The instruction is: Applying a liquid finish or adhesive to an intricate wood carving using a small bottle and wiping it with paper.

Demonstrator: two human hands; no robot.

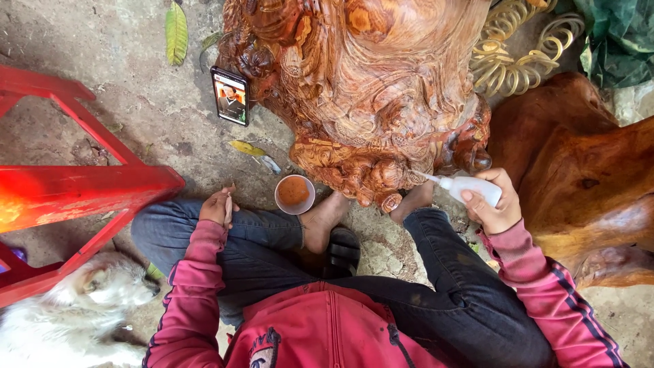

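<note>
At the far left, a red plastic stool is seen beside a white dog lying on the concrete floor. Next to them, the left hand is rested on the knee, closed around a small thin stick-like tool whose kind cannot be made out. A small cup of orange-brown paste is set on the floor just beside the bare feet, and a phone is propped against the large carved wood sculpture above it. Further right, a white squeeze bottle is gripped in the right hand, its nozzle tip brought up to the lower edge of the carving. A second, uncarved wood block is seen at the far right. If the bottle is squeezed too hard, liquid could be run over the carved detail or dripped onto the foot below. The cup could be knocked over by a shifted foot, being so near the toes.
</note>
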